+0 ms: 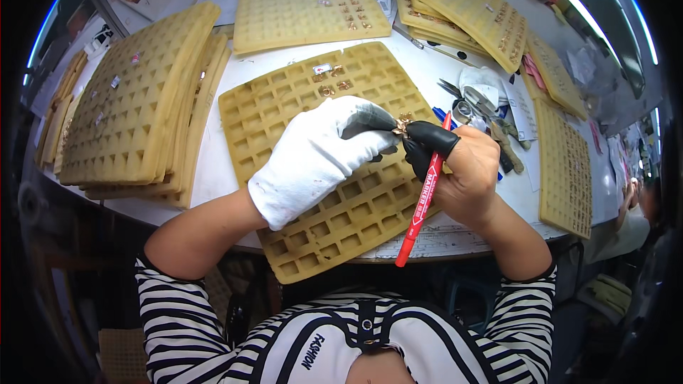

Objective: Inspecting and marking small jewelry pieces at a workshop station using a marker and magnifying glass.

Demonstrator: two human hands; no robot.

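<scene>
Both hands meet above a yellowish compartment tray [240, 117] that lies tilted at the table's front edge. My left hand [325, 154], in a white glove with dark fingertips, pinches a small gold-coloured metal piece [401, 125]. My right hand [459, 165] wears black finger cots on some fingers and grips the same piece from the right. A red marker pen [421, 205] is also held in my right hand, its lower end pointing towards me. Several gold-coloured pieces [344, 85] sit in compartments near the tray's back, beside a small label [322, 69].
Stacked trays [133, 101] stand at left; another tray [288, 10] lies behind, and more are stacked at back right [459, 5]. Scissors [451, 88], a blue pen and crumpled white cloth [483, 82] lie right. A further tray [565, 170] is at far right, near another person's hands [630, 194].
</scene>
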